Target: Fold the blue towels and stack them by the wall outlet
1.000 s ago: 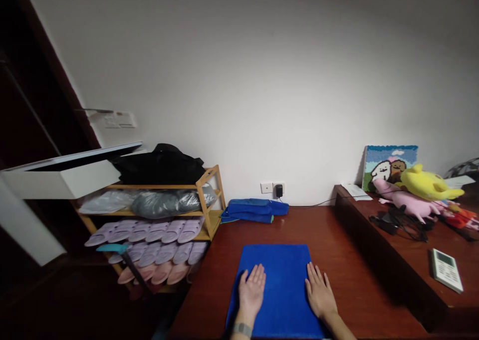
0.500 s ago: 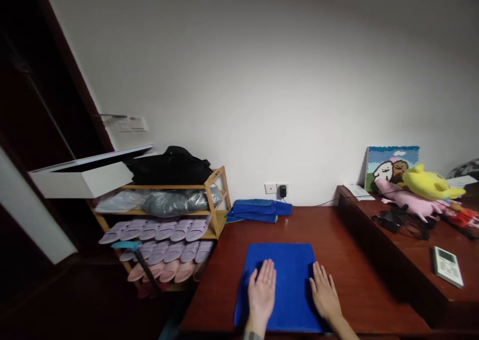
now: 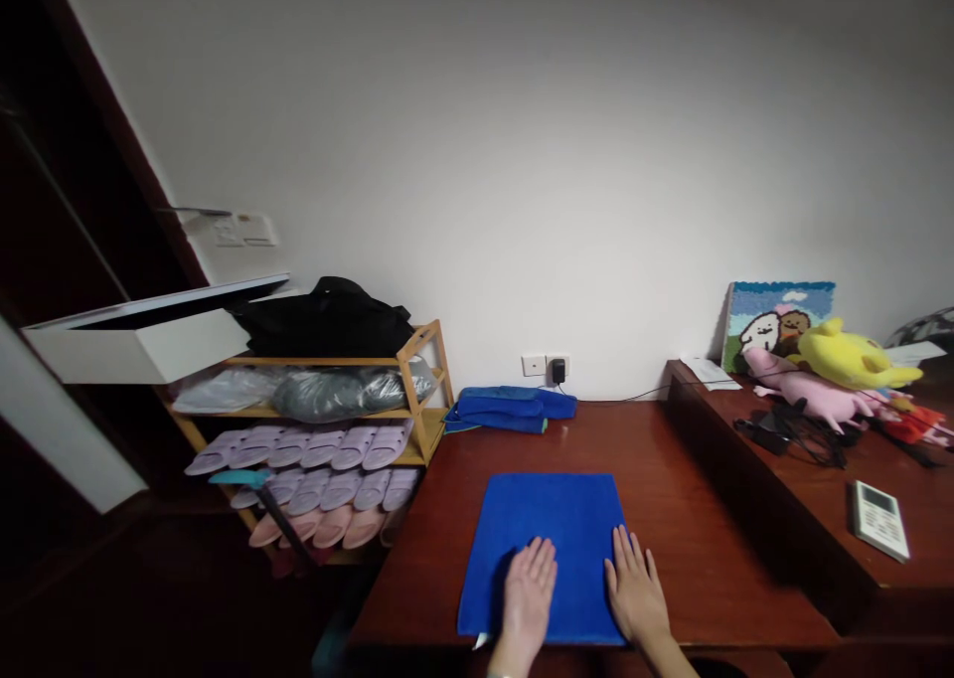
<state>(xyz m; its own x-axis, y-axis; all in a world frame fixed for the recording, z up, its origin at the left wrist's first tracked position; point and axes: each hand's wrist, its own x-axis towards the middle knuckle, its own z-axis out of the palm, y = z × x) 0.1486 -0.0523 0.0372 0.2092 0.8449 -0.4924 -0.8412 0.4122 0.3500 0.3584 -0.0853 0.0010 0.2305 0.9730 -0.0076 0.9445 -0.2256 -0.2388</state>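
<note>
A blue cloth [image 3: 548, 509], probably a towel, lies flat on the reddish-brown wooden table [image 3: 417, 579], with a small white tag at its near left corner. Over its near part is my left hand [image 3: 529, 589], palm turned up and fingers stretched out, holding nothing. Whether it touches the cloth I cannot tell. My right hand [image 3: 637, 584] is at the cloth's right edge, back of the hand up, fingers extended and holding nothing.
Folded blue cloths [image 3: 507, 410] lie at the table's back by the wall, near a plugged-in black adapter [image 3: 558, 371]. A slipper rack [image 3: 406, 365] stands left. On the raised right surface are plush toys [image 3: 850, 355], cables [image 3: 797, 434] and a white calculator-like device [image 3: 879, 519].
The view has shifted slightly. My left hand has moved a little nearer to me with its palm turned further up. My right hand has come closer onto the cloth's right edge.
</note>
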